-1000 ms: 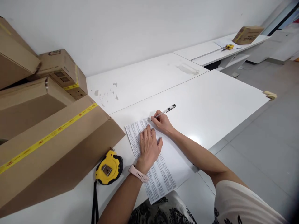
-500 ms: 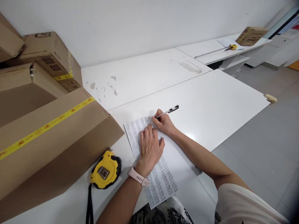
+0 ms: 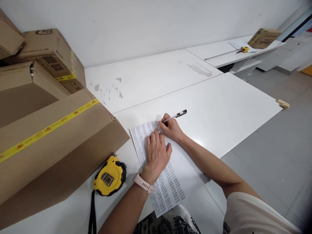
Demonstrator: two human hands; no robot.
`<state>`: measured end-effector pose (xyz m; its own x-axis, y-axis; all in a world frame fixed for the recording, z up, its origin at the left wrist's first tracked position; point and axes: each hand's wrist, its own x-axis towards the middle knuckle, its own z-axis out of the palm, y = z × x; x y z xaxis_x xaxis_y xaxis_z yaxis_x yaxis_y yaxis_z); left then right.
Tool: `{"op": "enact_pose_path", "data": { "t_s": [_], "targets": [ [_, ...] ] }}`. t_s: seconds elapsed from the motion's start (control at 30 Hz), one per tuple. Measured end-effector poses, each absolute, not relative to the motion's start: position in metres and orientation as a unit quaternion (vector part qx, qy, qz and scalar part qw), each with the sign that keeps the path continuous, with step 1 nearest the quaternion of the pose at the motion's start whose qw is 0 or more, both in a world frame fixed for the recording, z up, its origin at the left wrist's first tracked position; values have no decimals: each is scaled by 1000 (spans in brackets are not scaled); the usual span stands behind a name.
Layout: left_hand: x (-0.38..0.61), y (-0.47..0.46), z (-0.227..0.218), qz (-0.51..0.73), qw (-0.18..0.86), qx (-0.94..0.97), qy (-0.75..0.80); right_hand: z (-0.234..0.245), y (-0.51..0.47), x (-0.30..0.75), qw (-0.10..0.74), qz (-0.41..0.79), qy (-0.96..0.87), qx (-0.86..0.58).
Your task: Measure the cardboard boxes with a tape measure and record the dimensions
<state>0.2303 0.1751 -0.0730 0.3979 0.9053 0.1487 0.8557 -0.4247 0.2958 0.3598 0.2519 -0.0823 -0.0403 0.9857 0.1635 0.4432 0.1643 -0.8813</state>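
A sheet of paper [image 3: 168,191] covered in columns of small handwriting lies on the white table, slanting towards me. My left hand [image 3: 157,151] rests flat on its middle, fingers stretched out, and covers part of the writing. A pale pink band circles the left wrist. At the sheet's top right corner, my right hand [image 3: 170,128] grips a pen [image 3: 179,114] with a clear barrel and a dark end pointing up to the right. The pen's tip is hidden by the fingers. Left of my left wrist lies a yellow and black tape measure [image 3: 109,178] with a black strap.
Cardboard boxes [image 3: 60,126] with yellow tape fill the left side, close to the paper. Along the wall, the white tabletop [image 3: 136,81] has grey worn patches. Farther right, a shelf holds another box [image 3: 264,38] and a second tape measure [image 3: 244,49] with its blade drawn out.
The view has shifted very slightly. Both hands stay in nearly the same place, the left on the paper and the right around the pen.
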Motion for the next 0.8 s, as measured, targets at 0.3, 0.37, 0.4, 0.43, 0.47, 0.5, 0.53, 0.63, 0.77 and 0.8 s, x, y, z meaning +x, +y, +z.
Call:
{"op": "enact_pose_path", "data": {
  "t_s": [0.3, 0.37, 0.4, 0.43, 0.47, 0.5, 0.53, 0.63, 0.77, 0.8],
  "targets": [
    [230, 175, -74, 140, 76, 835, 526, -82, 252, 360, 406, 336, -636, -564],
    [230, 175, -74, 139, 64, 835, 529, -81, 252, 360, 411, 336, -631, -565],
    [230, 175, -74, 139, 57, 835, 530, -81, 252, 360, 415, 336, -628, -566],
    [230, 175, -74, 139, 51, 835, 530, -81, 252, 360, 419, 337, -625, -566],
    [230, 175, -74, 139, 47, 835, 531, -81, 252, 360, 422, 337, -622, -567],
    [230, 175, -74, 139, 44, 835, 530, -81, 252, 360, 425, 337, -619, -568],
    [230, 175, -74, 138, 42, 835, 530, -81, 252, 361, 426, 336, -618, -569],
    [230, 175, -73, 134, 41, 835, 533, -82, 253, 361, 426, 332, -621, -568],
    [230, 175, -73, 131, 42, 834, 534, -83, 253, 361, 424, 331, -626, -565],
    [230, 175, -73, 131, 43, 834, 534, -83, 253, 361, 422, 331, -626, -565]
  ]
}}
